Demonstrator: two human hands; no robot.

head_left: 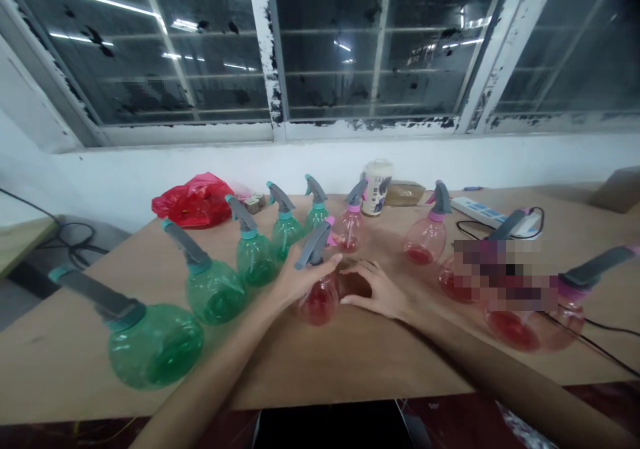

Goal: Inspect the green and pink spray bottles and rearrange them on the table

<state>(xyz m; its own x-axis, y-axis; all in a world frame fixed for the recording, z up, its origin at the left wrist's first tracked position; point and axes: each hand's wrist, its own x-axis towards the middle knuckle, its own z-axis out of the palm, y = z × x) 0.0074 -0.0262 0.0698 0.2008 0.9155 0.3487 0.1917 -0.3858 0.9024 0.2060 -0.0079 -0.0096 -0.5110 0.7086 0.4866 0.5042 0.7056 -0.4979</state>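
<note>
A pink spray bottle [319, 303] with a grey trigger head stands upright in the middle of the table. My left hand [299, 277] is closed around its neck from the left, thumb across the front. On the bottle's right side, my right hand [381, 291] curves with thumb and fingers apart, holding nothing; whether its fingertips touch the bottle I cannot tell. Green spray bottles [155, 349] form a slanting row to the left. Behind the held bottle is another pink spray bottle [349, 227], and more pink bottles [425, 239] stand to the right.
Along the back are a red plastic bag [193, 201], a paper cup [377, 189], a brown packet [405, 193] and a white power strip [490, 217]. Black cables run across the right side. A cardboard box [617, 189] sits at the far right. A blurred patch covers part of the right-hand bottles.
</note>
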